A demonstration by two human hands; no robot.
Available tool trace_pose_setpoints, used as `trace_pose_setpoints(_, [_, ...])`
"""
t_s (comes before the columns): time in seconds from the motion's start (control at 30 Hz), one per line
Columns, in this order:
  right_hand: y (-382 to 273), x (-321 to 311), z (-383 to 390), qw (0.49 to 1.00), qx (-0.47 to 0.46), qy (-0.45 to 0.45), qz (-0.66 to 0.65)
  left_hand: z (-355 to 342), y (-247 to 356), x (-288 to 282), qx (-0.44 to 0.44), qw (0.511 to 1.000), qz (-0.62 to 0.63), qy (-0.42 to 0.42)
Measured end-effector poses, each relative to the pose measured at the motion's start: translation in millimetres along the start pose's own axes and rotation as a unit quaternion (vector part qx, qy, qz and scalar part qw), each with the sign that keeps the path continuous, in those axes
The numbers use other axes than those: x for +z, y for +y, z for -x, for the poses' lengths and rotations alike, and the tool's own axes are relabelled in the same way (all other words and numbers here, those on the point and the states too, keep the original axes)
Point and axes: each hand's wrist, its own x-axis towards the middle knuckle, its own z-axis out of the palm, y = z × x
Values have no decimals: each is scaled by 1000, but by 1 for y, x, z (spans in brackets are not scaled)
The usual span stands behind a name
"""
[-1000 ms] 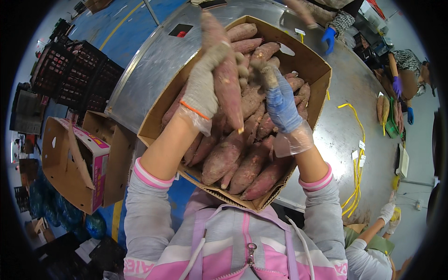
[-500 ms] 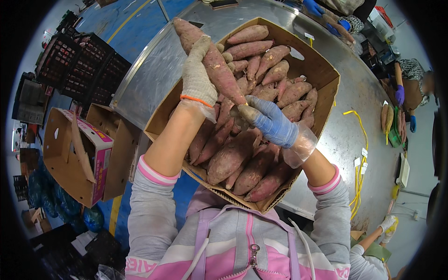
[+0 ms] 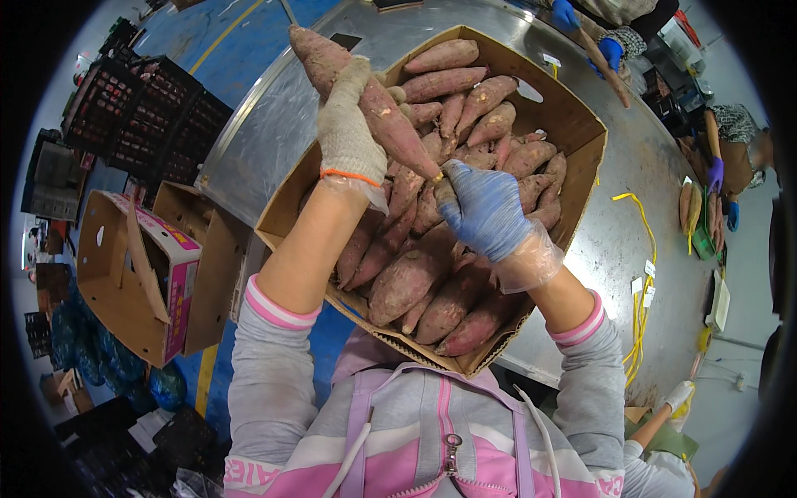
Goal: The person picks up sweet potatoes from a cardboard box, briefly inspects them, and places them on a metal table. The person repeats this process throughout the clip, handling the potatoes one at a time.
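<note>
A long reddish sweet potato (image 3: 396, 130) is in my left hand (image 3: 349, 124), which wears a cream knit glove and wraps round its middle. The thick end points up and left, the thin tip down and right. My right hand (image 3: 491, 207), in a blue glove with a clear plastic cuff, is closed at that thin tip, thumb and fingers pinching it. Both hands are above an open cardboard box (image 3: 574, 104) filled with loose sweet potatoes (image 3: 415, 282), some with soil on their skins. The right fingertips are partly hidden.
The box stands on a metal table (image 3: 614, 282) with yellow tagged cords (image 3: 641, 324) on its right. Left are cardboard boxes (image 3: 116, 282) and stacked black crates (image 3: 137, 120). Co-workers' gloved hands (image 3: 610, 54) are at the far right, one near a long root.
The sweet potato and my left hand have shifted slightly up and left. My right hand has turned, its fingers curling more tightly at the tip.
</note>
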Motion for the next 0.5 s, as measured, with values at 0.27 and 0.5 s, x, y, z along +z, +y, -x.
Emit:
trace_pose_setpoints(0.27, [3, -4, -1, 994, -71, 29, -73, -7, 1, -5, -8, 1000, -8, 15])
trace_pose_setpoints(0.5, [6, -4, -4, 994, -105, 6, -9, -8, -10, -6, 53, 994, -97, -4])
